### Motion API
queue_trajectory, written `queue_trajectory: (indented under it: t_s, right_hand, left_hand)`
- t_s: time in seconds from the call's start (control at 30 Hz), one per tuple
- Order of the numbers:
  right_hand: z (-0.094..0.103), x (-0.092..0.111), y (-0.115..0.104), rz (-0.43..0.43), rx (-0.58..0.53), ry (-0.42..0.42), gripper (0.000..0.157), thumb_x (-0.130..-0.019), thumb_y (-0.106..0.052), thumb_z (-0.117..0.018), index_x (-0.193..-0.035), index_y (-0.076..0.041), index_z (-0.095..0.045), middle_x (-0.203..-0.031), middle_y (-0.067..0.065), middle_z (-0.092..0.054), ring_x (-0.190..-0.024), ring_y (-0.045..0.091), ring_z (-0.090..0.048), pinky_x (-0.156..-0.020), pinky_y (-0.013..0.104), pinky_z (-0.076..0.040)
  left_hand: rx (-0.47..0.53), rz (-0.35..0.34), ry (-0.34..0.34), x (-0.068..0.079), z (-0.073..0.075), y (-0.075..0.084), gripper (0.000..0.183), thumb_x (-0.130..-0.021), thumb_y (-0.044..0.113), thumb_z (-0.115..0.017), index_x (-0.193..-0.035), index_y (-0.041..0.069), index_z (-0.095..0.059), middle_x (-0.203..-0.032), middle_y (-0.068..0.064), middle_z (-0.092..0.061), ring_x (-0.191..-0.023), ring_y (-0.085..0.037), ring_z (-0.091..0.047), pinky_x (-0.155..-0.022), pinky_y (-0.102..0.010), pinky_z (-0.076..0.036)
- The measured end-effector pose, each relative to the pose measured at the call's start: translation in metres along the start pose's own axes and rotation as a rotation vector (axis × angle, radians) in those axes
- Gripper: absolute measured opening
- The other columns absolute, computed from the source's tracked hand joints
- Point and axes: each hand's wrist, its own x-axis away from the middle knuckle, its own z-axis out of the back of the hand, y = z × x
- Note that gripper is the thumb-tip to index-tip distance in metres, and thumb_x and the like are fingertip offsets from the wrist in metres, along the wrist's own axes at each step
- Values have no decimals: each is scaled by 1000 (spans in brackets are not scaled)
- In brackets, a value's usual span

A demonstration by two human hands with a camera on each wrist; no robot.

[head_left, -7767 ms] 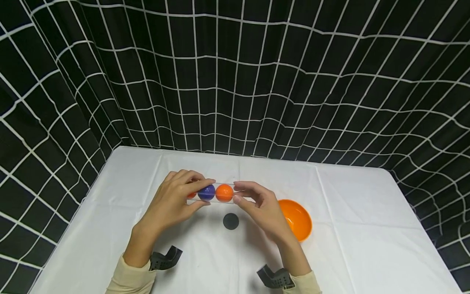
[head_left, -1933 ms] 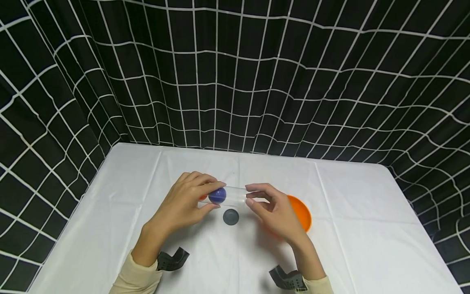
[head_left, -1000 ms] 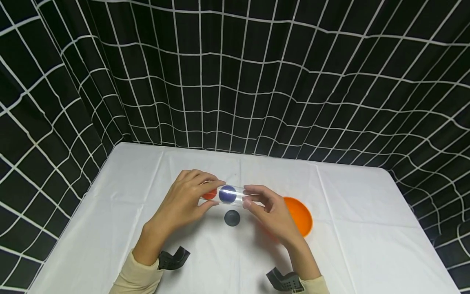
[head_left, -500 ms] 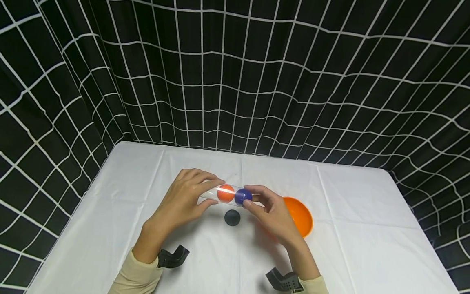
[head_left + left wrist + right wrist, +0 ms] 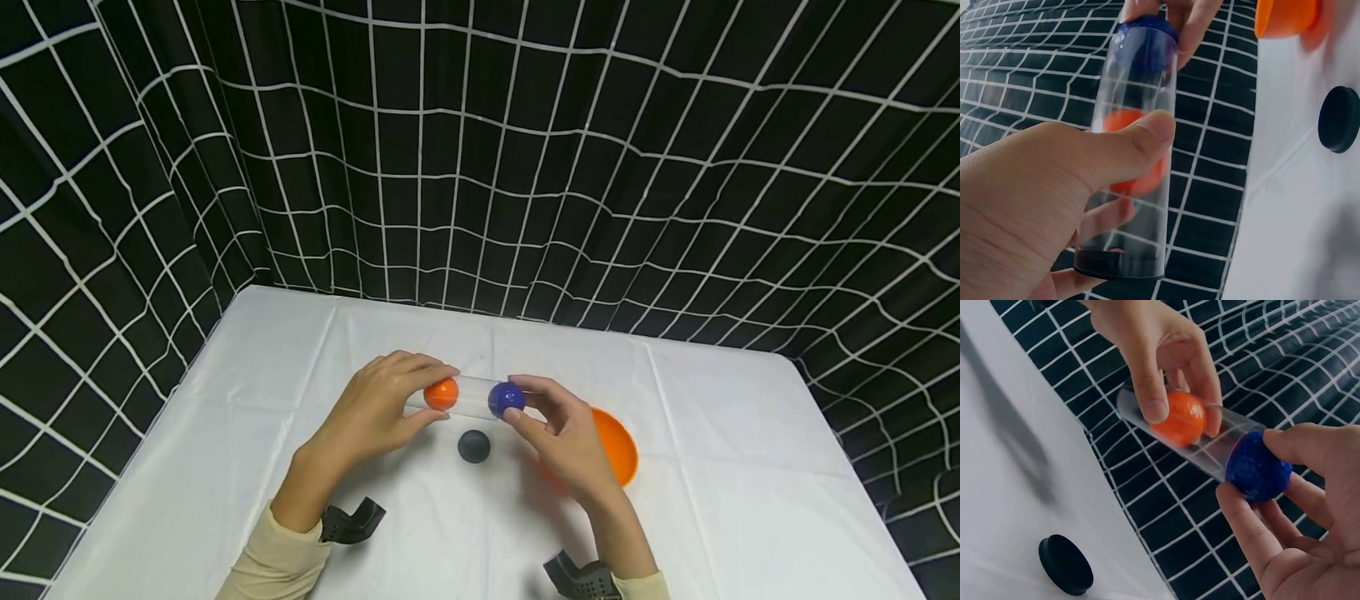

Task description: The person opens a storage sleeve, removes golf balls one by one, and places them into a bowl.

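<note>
My left hand [image 5: 378, 404] grips a clear plastic tube [image 5: 474, 397] held level above the table, fingers on its far side and thumb on its near side. An orange ball [image 5: 441, 394] lies inside, between left thumb and fingers. At the tube's right-hand mouth, a blue ball [image 5: 1259, 466] sits partly out, pinched by the thumb and fingers of my right hand [image 5: 562, 425]. The left wrist view shows a dark cap [image 5: 1119, 265] closing the tube's other end. A loose dark round cap [image 5: 474, 447] lies on the table below the tube.
An orange bowl [image 5: 621, 450] stands on the white-covered table [image 5: 750, 467], partly behind my right hand. A black curtain with a white grid [image 5: 480, 167] hangs behind and at the sides. Black wrist mounts [image 5: 352, 522] jut out from both wrists.
At first an orange ball sat at the tube's mouth; it left the tube. The blue ball slid right to the mouth, where my right hand took hold of it. The remaining orange ball rolled back left.
</note>
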Motion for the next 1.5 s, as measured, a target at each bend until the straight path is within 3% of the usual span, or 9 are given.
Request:
queue_trajectory:
  t_s: [0.1, 0.3, 0.43, 0.63, 0.9, 1.17, 1.5]
  right_hand:
    - [1, 2, 1, 12, -15, 10, 42, -96, -7, -75, -137, -5, -65, -134, 15, -69, -116, 5, -69, -96, 18, -59]
    - [5, 4, 0, 41, -53, 19, 45, -96, -2, -74, -140, 0, -62, -128, -6, -69, -115, 4, -68, -95, 17, -60]
    - [10, 6, -1, 49, -66, 31, 45, -96, 1, -73, -139, 3, -62, -123, -11, -71, -111, 4, -69, -90, 16, -60]
    - [18, 6, -2, 49, -49, 28, 41, -94, 1, -75, -133, 3, -64, -118, -4, -72, -105, 6, -72, -84, 16, -61]
    - [30, 7, -4, -10, 23, 6, 42, -95, -6, -78, -133, -2, -63, -125, 13, -69, -91, 12, -79, -85, 18, -62]
    - [51, 12, -1, -12, 121, 51, 42, -96, -13, -79, -133, -4, -63, -132, 19, -67, -97, 11, -77, -92, 17, -61]
    - [73, 17, -1, -28, 145, 48, 42, -95, -9, -79, -131, 0, -61, -132, 21, -64, -102, 8, -77, -94, 14, -59]
  left_hand:
    - [2, 1, -7, -1, 0, -1, 48, -87, 30, -88, -133, 24, -74, -129, 2, -76, -122, -21, -70, -106, -44, -57]
    - [16, 13, -15, -2, 0, -2, 50, -89, 31, -87, -136, 24, -72, -132, 2, -75, -125, -20, -69, -109, -45, -55]
    - [20, 18, -21, -1, 1, -3, 50, -89, 31, -86, -137, 24, -71, -133, 2, -75, -126, -21, -69, -112, -45, -54]
    - [12, 20, -8, 0, 2, -4, 50, -89, 32, -86, -136, 23, -72, -133, 2, -75, -125, -21, -69, -109, -46, -56]
    - [28, 57, -4, 4, 6, -8, 48, -91, 32, -84, -137, 24, -71, -134, 3, -74, -125, -21, -70, -110, -47, -55]
    - [28, 53, -3, 4, 6, -10, 47, -92, 31, -84, -136, 23, -71, -132, 4, -74, -122, -20, -71, -108, -44, -57]
    - [44, 59, -6, 4, 4, -10, 47, -91, 31, -85, -136, 23, -72, -132, 4, -74, -124, -20, -70, -106, -45, -58]
